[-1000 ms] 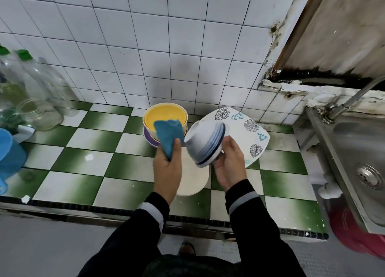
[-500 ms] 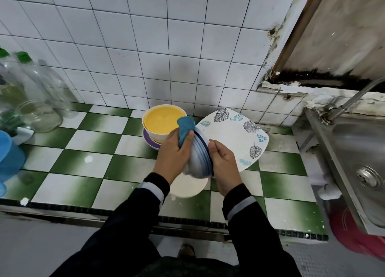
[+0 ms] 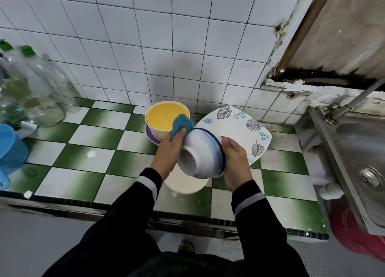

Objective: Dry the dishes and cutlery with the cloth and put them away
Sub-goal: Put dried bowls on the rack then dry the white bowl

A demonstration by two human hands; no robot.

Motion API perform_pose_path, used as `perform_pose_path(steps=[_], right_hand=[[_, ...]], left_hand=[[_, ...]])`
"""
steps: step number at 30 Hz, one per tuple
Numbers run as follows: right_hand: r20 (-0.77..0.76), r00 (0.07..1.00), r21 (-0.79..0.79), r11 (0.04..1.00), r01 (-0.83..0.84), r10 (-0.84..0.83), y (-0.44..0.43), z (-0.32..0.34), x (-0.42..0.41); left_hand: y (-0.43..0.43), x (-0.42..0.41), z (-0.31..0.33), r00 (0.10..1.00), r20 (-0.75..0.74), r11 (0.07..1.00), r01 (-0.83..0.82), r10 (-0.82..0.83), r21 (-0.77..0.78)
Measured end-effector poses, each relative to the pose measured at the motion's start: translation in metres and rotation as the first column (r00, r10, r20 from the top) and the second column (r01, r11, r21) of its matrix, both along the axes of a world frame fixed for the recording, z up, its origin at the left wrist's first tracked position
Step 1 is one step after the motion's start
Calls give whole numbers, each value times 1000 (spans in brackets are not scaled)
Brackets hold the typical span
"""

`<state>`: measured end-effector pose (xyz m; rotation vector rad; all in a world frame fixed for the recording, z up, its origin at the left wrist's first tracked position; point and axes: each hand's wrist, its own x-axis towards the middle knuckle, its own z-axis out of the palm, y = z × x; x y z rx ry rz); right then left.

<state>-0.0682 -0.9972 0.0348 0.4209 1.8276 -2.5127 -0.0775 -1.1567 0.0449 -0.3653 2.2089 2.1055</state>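
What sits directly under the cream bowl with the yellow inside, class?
A purple dish shows beneath the cream bowl with the yellow inside; only its rim edge is visible. The bowl and the left hand cover the rest.

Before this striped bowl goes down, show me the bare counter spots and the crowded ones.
Widest free patch: green-and-white tiled counter between the clear glass jar and the yellow-lined bowl. A narrower strip lies between the leaf-printed square plate and the steel sink. Crowded: the middle, with the cream round plate.
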Motion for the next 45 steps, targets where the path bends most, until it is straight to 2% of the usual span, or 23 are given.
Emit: perform_pose_path(steps=[2,4,7,10,11,13,15,17,19,20,22,25,27,30,34,37,39,41,43,45], right_hand=[[45,998,-243,968,58,-48,4,0,0],[83,995,-441,893,86,-55,4,0,-1],[145,986,-608,779,155,-82,-3,-5,-4],[183,978,-671,714,198,-100,-9,-7,-7],[184,978,-680,705,202,-102,-10,-7,-7],[177,979,-685,701,197,-102,-12,-6,-7],[170,983,-673,719,171,-74,-17,-4,-5],[182,983,-654,748,119,4,-25,-2,-1],[173,985,-587,805,84,24,-29,-3,3],[162,987,-532,843,84,4,-28,-5,4],[107,994,-411,910,46,-2,-26,-3,4],[57,998,-302,953,-17,36,-24,4,7],[56,997,-270,962,-35,52,-25,6,8],[57,996,-204,978,-50,63,-25,7,8],[54,997,-43,997,-57,59,-15,8,4],[102,994,-105,994,-21,32,-9,7,1],[123,992,-164,986,-7,28,-13,7,2],[106,993,-183,982,-38,59,-21,8,3],[82,992,-134,988,-81,92,-23,9,2],[64,990,4,992,-123,123,-18,9,1]], left_hand=[[-8,0,-10,995,99,993,-39,27,115],[-4,5,-20,987,130,971,-115,89,210],[19,20,-27,969,67,937,-249,239,247],[40,36,-32,932,-158,945,-312,325,103],[44,39,-36,923,-249,955,-292,294,46],[48,43,-45,921,-370,976,-181,125,-122],[51,44,-53,884,-458,936,-83,-89,-342],[50,42,-56,806,-535,859,-65,-255,-507],[45,33,-56,770,-563,820,-92,-301,-565],[41,27,-54,782,-556,820,-103,-283,-563],[34,16,-46,840,-504,864,-93,-198,-494],[33,15,-32,913,-408,946,-104,-32,-308],[37,23,-28,901,-434,941,-133,-16,-312],[36,30,-31,879,-471,924,-115,-77,-364],[23,19,-15,958,-284,978,-92,36,-186],[25,16,-4,990,-129,996,-65,56,-68],[33,22,-1,967,-252,973,-90,34,-214],[40,28,-6,897,-427,891,-95,-116,-443],[37,25,-15,854,-447,797,-65,-266,-601],[29,18,-14,862,-378,763,16,-338,-647]])
